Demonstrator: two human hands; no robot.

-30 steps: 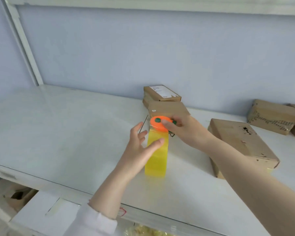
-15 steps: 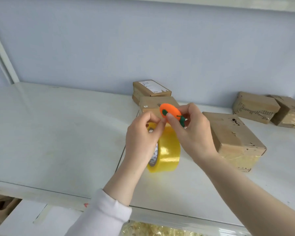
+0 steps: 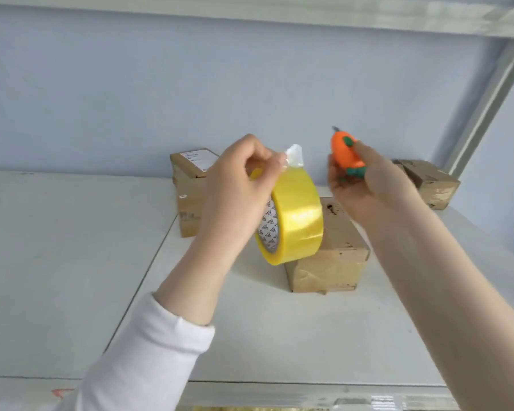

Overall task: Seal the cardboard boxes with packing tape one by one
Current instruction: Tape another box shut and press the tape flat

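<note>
My left hand (image 3: pixel 238 188) holds a yellow packing tape roll (image 3: pixel 294 218) in the air above the shelf, pinching its loose crumpled end (image 3: pixel 294 155) at the top. My right hand (image 3: pixel 359 185) grips a small orange carrot-shaped cutter (image 3: pixel 344 152) with green parts, its tip pointing up, just right of the roll. A cardboard box (image 3: pixel 333 259) sits on the white shelf (image 3: pixel 72 262) right behind and below the roll. Two stacked boxes (image 3: pixel 190 170) stand further back, partly hidden by my left hand.
Another cardboard box (image 3: pixel 428 179) lies at the back right against the blue wall. A metal shelf upright (image 3: pixel 493 90) runs up the right side, and an upper shelf edge crosses the top. The shelf's front edge is near my forearms.
The roll has been lifted off the shelf. My left hand now pinches the tape end, and my right hand has drawn the cutter away to the right.
</note>
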